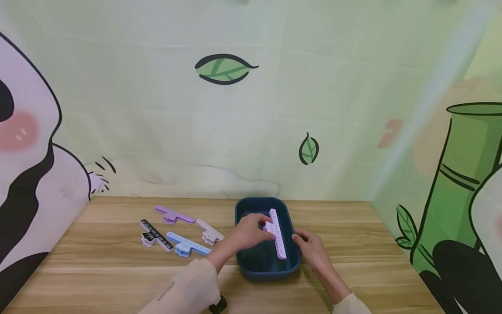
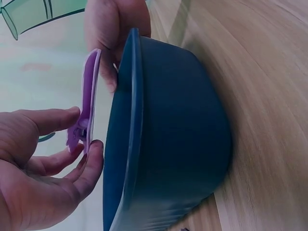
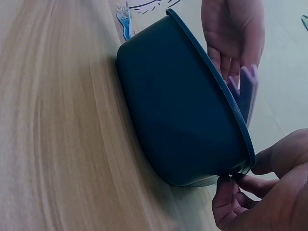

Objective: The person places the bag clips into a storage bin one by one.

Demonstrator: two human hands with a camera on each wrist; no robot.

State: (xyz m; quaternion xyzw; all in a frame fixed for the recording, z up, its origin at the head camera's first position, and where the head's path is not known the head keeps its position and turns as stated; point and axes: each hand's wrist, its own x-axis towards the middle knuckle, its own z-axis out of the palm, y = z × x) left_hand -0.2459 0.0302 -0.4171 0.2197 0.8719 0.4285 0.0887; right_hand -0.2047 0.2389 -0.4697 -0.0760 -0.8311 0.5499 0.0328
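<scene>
Pinching a lilac clip [image 1: 278, 235] between its fingers, the left hand [image 1: 252, 231] hovers over a dark blue basin [image 1: 270, 275], whose rim the right hand [image 1: 312, 250] pinches.

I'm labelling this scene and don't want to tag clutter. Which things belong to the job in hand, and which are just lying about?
In the job:
- pale lilac clip, held over the tub by the left hand
- dark blue tub, held at its rim by the right hand

Lying about, untouched (but similar, so possibly involved):
- purple clip
- black clip
- light blue clip
- white clip
</scene>
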